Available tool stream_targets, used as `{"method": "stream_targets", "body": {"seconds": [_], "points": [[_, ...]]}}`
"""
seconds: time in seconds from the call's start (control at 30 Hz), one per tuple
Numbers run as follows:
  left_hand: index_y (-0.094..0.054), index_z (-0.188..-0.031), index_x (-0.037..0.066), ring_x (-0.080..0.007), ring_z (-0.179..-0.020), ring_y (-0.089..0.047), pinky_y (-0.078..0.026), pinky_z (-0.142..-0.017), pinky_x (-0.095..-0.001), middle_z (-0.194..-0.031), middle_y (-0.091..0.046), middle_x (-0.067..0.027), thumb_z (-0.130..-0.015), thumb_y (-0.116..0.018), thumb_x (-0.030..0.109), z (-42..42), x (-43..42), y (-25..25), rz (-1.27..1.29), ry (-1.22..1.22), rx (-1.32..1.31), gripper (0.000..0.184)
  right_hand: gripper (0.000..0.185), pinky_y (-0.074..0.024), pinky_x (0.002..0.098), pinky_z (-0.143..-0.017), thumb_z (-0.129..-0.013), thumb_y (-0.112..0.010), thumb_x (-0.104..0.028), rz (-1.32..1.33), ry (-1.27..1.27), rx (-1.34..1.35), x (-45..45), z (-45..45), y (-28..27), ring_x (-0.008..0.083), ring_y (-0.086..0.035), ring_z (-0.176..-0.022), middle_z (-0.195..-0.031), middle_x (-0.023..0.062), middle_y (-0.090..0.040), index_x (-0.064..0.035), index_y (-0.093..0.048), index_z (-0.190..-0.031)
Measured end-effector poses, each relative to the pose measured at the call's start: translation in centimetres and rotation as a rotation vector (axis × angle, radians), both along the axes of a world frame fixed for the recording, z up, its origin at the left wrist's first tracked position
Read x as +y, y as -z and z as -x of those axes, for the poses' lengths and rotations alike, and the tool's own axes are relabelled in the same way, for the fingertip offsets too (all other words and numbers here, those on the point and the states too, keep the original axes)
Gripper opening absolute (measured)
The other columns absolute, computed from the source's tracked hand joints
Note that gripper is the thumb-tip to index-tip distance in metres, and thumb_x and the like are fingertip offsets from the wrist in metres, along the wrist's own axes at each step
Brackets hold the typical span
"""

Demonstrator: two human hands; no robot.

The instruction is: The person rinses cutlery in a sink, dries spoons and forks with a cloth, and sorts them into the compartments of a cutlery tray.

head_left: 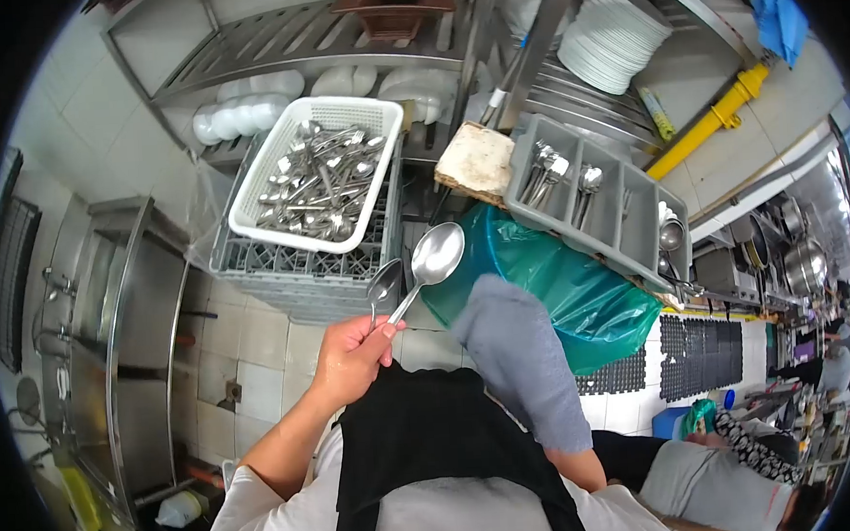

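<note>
Two metal spoons, a large one (439, 254) and a smaller one (385, 283), rise from my left hand (358, 354), which pinches their handles with the bowls upward. A grey cloth (514, 343) covers my right hand and wrist like a mitt, so its fingers are hidden; the cloth is apart from the spoons. Beyond my left hand, a white plastic basket (240, 217) holds a jumble of forks and spoons. Ahead to the right is a grey cutlery tray (625, 239) with forks and spoons sorted in its compartments.
Grey dish racks (282, 283) support the basket. A green bag (582, 320) hangs below the tray, beside a worn whitish block (475, 159). Stacked plates (613, 36) stand on the upper right shelf. A steel sink unit (141, 357) is left. Another person (711, 486) is at lower right.
</note>
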State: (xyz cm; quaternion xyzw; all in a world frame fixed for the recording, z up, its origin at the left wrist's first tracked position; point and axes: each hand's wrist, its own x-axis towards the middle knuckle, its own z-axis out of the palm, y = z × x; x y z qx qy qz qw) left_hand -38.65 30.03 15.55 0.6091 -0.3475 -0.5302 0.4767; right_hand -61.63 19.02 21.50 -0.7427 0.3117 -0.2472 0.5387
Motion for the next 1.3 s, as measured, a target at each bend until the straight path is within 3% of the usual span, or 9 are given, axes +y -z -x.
{"method": "stream_targets", "body": {"seconds": [0.33,0.6,0.63,0.73,0.9,1.03,1.1,1.2,1.3], "points": [[-0.069,-0.110,0.001,-0.0045,-0.050,-0.046,-0.038,-0.046,-0.0238,-0.061,-0.053,0.0019,-0.100,-0.055,0.022,4.7,-1.6,0.5,0.227,0.203,-0.280,0.027,0.049,-0.0308,0.0519,-0.094,-0.074,-0.074,-0.021,0.688,0.475,-0.027,-1.6,-5.2,2.8,0.0308,-0.048,-0.100,-0.100,0.0161,-0.052,0.0055,-0.052,-0.109],[-0.069,-0.111,0.001,-0.0056,-0.054,-0.047,-0.039,-0.050,-0.0245,-0.061,-0.053,0.0020,-0.099,-0.055,0.018,3.6,-1.1,0.9,0.299,0.266,-0.440,0.025,0.073,-0.0321,0.0486,-0.093,-0.064,-0.082,-0.029,1.349,1.047,0.657,-3.5,-3.6,2.9,0.0296,-0.050,-0.096,-0.100,0.0166,-0.050,0.0103,-0.045,-0.115],[-0.069,-0.111,0.001,-0.0055,-0.054,-0.047,-0.039,-0.050,-0.0241,-0.061,-0.053,0.0023,-0.099,-0.055,0.017,3.9,-1.2,1.1,0.320,0.254,-0.421,0.024,0.073,-0.0321,0.0486,-0.093,-0.064,-0.082,-0.029,1.351,1.096,0.696,-3.1,-3.3,1.9,0.0296,-0.050,-0.096,-0.100,0.0166,-0.050,0.0103,-0.045,-0.115],[-0.069,-0.105,0.000,-0.0046,-0.053,-0.045,-0.036,-0.048,-0.0230,-0.061,-0.053,0.0036,-0.098,-0.054,0.014,5.0,-1.9,3.1,0.339,0.182,-0.333,0.022,0.039,-0.0467,0.0381,-0.062,-0.087,-0.068,-0.037,0.642,0.550,0.965,-1.2,-4.7,-0.7,0.0184,-0.056,-0.075,-0.090,0.0067,-0.053,-0.0125,-0.047,-0.108],[-0.066,-0.096,-0.003,-0.0053,-0.052,-0.045,-0.035,-0.048,-0.0229,-0.061,-0.053,0.0015,-0.098,-0.055,0.012,4.6,-4.0,4.5,0.303,0.229,-0.140,0.018,0.010,-0.0417,0.0433,-0.053,-0.079,-0.061,-0.014,0.854,0.284,0.959,0.6,-3.6,2.2,0.0252,-0.061,-0.073,-0.083,0.0127,-0.055,-0.0059,-0.063,-0.075],[-0.062,-0.087,-0.002,-0.0048,-0.048,-0.044,-0.034,-0.045,-0.0226,-0.061,-0.055,-0.0002,-0.100,-0.052,0.014,5.3,-5.5,4.4,0.295,0.263,-0.115,0.023,0.010,-0.0389,0.0444,-0.050,-0.068,-0.064,-0.011,0.563,0.843,0.709,1.7,-3.6,4.2,0.0256,-0.061,-0.073,-0.078,0.0142,-0.054,-0.0035,-0.062,-0.074],[-0.060,-0.083,0.000,-0.0059,-0.045,-0.045,-0.035,-0.043,-0.0229,-0.060,-0.055,-0.0017,-0.101,-0.051,0.017,6.1,-6.0,3.9,0.319,0.308,-0.145,0.026,0.018,-0.0338,0.0421,-0.046,-0.060,-0.068,-0.012,0.822,0.683,0.991,2.1,-1.9,1.1,0.0247,-0.059,-0.065,-0.069,0.0122,-0.050,-0.0006,-0.059,-0.071],[-0.059,-0.083,-0.001,-0.0069,-0.043,-0.046,-0.036,-0.041,-0.0229,-0.062,-0.061,-0.0053,-0.101,-0.051,0.019,6.6,-5.8,3.6,0.223,0.410,-0.054,0.028,0.040,-0.0361,0.0386,-0.051,-0.061,-0.075,-0.014,0.477,0.633,0.721,2.9,2.0,-1.8,0.0271,-0.058,-0.058,-0.078,0.0179,-0.051,0.0082,-0.050,-0.082],[-0.058,-0.088,-0.002,-0.0063,-0.043,-0.047,-0.036,-0.042,-0.0224,-0.067,-0.065,-0.0077,-0.101,-0.051,0.018,7.3,-5.5,4.3,0.250,0.497,-0.002,0.025,0.038,-0.0278,0.0385,-0.046,-0.054,-0.076,-0.017,0.622,0.849,0.833,3.0,3.2,-1.8,0.0224,-0.050,-0.051,-0.071,0.0137,-0.047,0.0061,-0.052,-0.073]]}}
